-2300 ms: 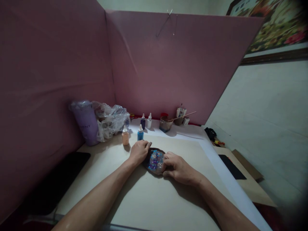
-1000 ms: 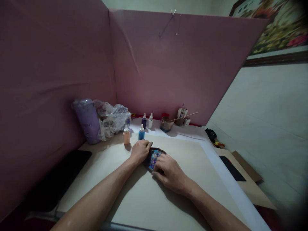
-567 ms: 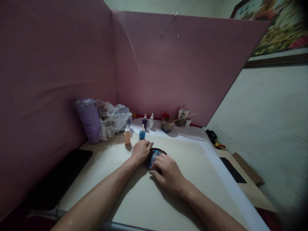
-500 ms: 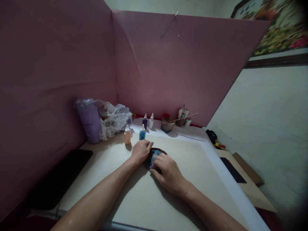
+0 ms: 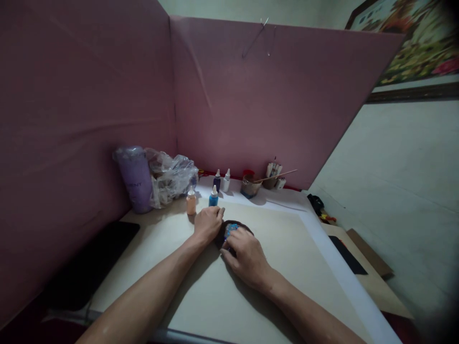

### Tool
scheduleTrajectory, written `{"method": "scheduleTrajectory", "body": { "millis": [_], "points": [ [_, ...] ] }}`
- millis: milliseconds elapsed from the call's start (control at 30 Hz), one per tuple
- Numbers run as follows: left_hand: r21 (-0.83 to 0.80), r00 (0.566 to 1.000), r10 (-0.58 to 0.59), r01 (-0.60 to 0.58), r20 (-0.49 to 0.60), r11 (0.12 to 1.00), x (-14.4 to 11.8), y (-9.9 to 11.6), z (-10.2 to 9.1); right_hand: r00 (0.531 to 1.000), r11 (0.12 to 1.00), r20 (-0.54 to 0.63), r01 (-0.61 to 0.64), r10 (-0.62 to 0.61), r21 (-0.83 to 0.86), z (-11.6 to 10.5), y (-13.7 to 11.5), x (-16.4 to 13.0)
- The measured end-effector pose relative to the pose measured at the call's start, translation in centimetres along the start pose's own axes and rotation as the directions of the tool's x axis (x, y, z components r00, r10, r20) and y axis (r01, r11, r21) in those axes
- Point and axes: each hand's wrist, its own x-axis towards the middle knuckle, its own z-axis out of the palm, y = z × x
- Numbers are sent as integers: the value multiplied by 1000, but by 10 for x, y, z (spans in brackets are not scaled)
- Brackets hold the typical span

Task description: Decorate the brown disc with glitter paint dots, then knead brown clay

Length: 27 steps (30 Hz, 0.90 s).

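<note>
A dark round piece (image 5: 247,226) with a blue, speckled middle (image 5: 232,226) lies on the pale sheet between my two hands. My left hand (image 5: 208,223) is closed at its left edge, the fingers pressed together against the rim. Over the near right side curls my right hand (image 5: 248,255), its fingertips and thumb drawn in on the blue surface. Whatever sits between those fingertips is hidden. Just beyond my left hand stand a blue paint bottle (image 5: 213,197) and a peach paint bottle (image 5: 191,202), both upright with white nozzle tips.
Behind are a purple bottle (image 5: 217,182), a white bottle (image 5: 226,182), a cup of bluish liquid (image 5: 250,187) with a brush (image 5: 278,176) across it, and a holder of pens (image 5: 271,177). A purple tumbler (image 5: 135,184) and crumpled plastic bag (image 5: 172,179) stand left, near a black pad (image 5: 96,263).
My right hand has shifted slightly left over the blue surface. My left hand has slid a little left along the rim, and its fingertips are drawn in more. The view has moved slightly.
</note>
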Motion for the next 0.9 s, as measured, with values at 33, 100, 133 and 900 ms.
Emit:
{"method": "scheduleTrajectory", "body": {
  "millis": [33,100,133,900],
  "points": [
    [-2,1000,-15,15,2,1000,0,0,-1,1000,1000,-1,-5,5,-2,1,-1,0],
    [-9,999,-40,40,1,999,1,0,-2,1000,1000,-2,-22,22,3,1,-2,0],
    [-12,999,-48,48,0,999,1,0,-2,1000,999,-5,-31,31,7,1,-2,0],
    [-19,998,-56,56,20,998,0,1,-3,992,977,126,-21,-6,211,-61,50,-11]
  ]
}}
